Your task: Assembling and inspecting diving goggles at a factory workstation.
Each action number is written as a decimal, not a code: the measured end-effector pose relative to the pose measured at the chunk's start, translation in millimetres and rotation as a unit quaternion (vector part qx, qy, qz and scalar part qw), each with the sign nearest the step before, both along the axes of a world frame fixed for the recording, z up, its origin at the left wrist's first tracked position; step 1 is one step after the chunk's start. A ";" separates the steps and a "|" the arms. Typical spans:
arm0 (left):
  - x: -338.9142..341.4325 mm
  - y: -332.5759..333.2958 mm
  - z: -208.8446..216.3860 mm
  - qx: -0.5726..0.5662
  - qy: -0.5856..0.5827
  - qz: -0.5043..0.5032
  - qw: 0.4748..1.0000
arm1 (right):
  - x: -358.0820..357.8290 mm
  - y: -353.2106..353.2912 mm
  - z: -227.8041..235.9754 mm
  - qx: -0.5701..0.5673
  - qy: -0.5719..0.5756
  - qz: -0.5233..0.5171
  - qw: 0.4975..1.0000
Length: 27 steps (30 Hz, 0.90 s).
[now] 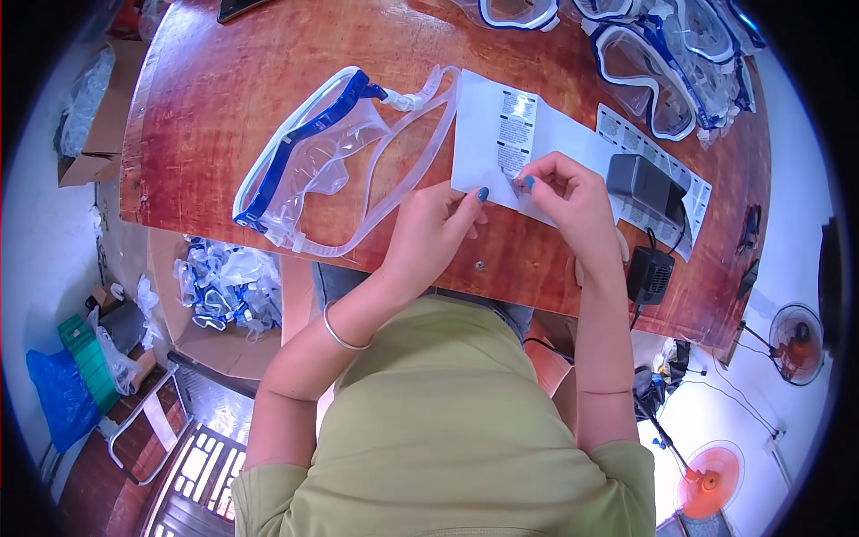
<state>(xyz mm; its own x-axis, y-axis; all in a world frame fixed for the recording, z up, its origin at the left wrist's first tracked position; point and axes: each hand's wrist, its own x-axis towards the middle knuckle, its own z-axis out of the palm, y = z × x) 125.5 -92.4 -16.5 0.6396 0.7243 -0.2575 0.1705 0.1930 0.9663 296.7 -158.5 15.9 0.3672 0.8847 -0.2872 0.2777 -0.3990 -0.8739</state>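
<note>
A white backing sheet with a strip of printed labels lies in front of me on the wooden table. My left hand is closed at the sheet's near left corner, thumb over the paper and fingers curled beneath. Thumb and forefinger of my right hand pinch the near end of the label strip, where a small piece looks crumpled or lifted. To the left rests a diving mask with a blue and white frame, clear skirt and clear strap, apart from both hands.
Several more masks are piled at the far right. Beside my right hand, a black box-shaped device sits on another label sheet, near a black adapter with a cord. A carton of masks stands below the table's left edge.
</note>
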 end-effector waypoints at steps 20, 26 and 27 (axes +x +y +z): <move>-7.1 5.9 23.8 -0.413 -0.261 0.000 0.872 | -36.6 1.0 20.5 0.153 -0.222 0.023 0.963; -0.6 5.5 22.8 -0.398 -0.230 0.033 0.887 | -44.3 -0.5 10.3 0.182 -0.259 0.036 0.948; -0.5 5.7 19.3 -0.380 -0.206 0.030 0.901 | -45.3 -0.4 9.9 0.189 -0.265 0.052 0.944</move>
